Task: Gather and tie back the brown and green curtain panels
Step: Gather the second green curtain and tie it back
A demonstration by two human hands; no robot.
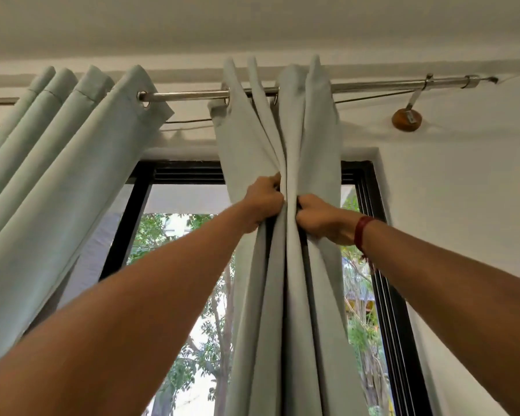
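Evidently the pale green curtain panel (258, 295), hanging at twelve o'clock from the rod (192, 95), is being bunched for tying: left hand (264, 202) and right hand (321, 219) each clamp its folds, pressing pleats together. Fingertips vanish into cloth; I see no brown panel or tieback.

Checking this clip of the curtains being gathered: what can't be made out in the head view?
- Fingertips of the left hand and right hand: buried in folds of the gathered curtain, head view.
- Its hem, and whether anything ties it lower down: cut off by the bottom edge.
- The other curtain: cut off by the left edge.
- The rod: left end hidden behind that curtain.
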